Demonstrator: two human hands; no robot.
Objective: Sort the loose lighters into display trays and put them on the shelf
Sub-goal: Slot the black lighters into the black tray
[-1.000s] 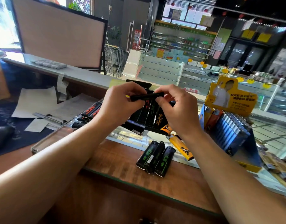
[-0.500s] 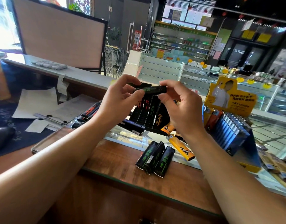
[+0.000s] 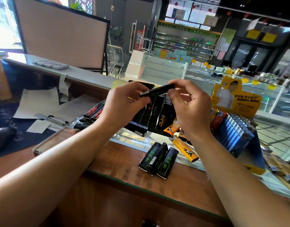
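One lighter [image 3: 157, 91] between both hands' fingertips

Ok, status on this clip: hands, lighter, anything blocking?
Left hand and right hand pinch one black plastic lighter above black display tray. Three black green-print lighters loose on counter. Nothing blocking.

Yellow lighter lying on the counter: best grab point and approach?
Pinch the yellow lighter across its long side faces at mid-body, coming from above. It lies flat, and its near end is clear. Its far end sits close under the right hand, and the three black lighters lie to its left, apart.
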